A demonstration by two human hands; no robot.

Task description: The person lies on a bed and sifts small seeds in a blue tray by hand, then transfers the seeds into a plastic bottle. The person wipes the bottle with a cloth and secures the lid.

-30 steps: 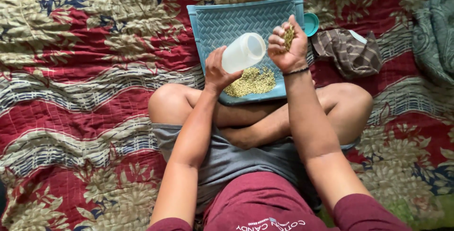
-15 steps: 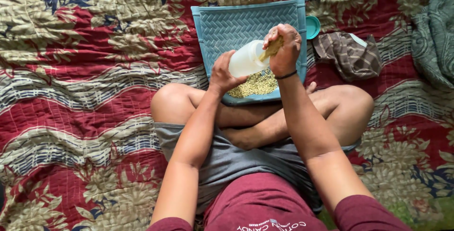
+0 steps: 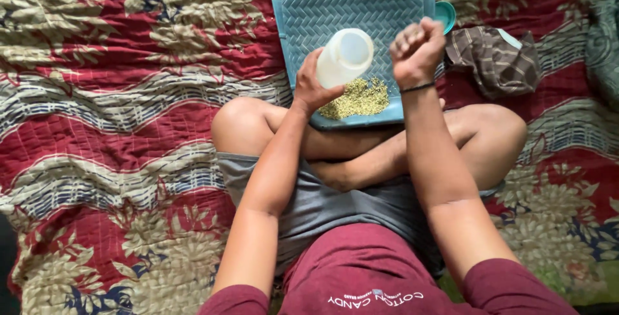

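The left hand [image 3: 311, 88] had its fingers wrapped round the base of one smooth, milky-white plastic jar [image 3: 345, 57], holding it tilted with the open round mouth turned toward the right hand. The right hand [image 3: 418, 50] was curled into a loose fist just beside that mouth — apart from it, not touching; whether anything lay inside the fist could not be told. Below both hands sat a single heap of small yellow-green grains [image 3: 358, 99] on one teal plastic tray [image 3: 303, 12] with a woven herringbone texture. A round teal lid [image 3: 445, 15] lay at the tray's right edge, a checked brown cloth [image 3: 495, 57] beyond it — all on a quilted red floral blanket [image 3: 116, 128].
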